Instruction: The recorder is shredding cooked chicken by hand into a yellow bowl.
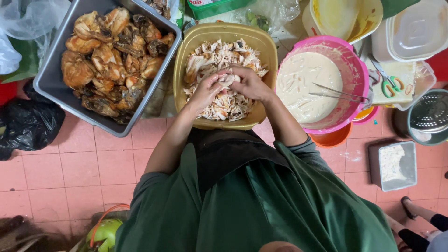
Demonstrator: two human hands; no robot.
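A tan plastic bowl point(186, 51) on the pink tiled floor holds a heap of shredded cooked chicken point(212, 58). My left hand point(205, 89) and my right hand point(249, 83) meet over the middle of the bowl, both gripping one pale piece of chicken point(228, 80) between the fingers. My forearms reach forward from my green top and dark apron.
A grey metal tray point(53, 81) of browned whole chicken pieces lies at left. A pink bowl point(357, 77) of creamy batter with a whisk point(338, 93) stands at right. Lidded tubs, scissors point(389, 83), a colander point(429, 114), a small tray of white powder point(393, 163) and black bags surround them. Another person's foot point(410, 207) shows at lower right.
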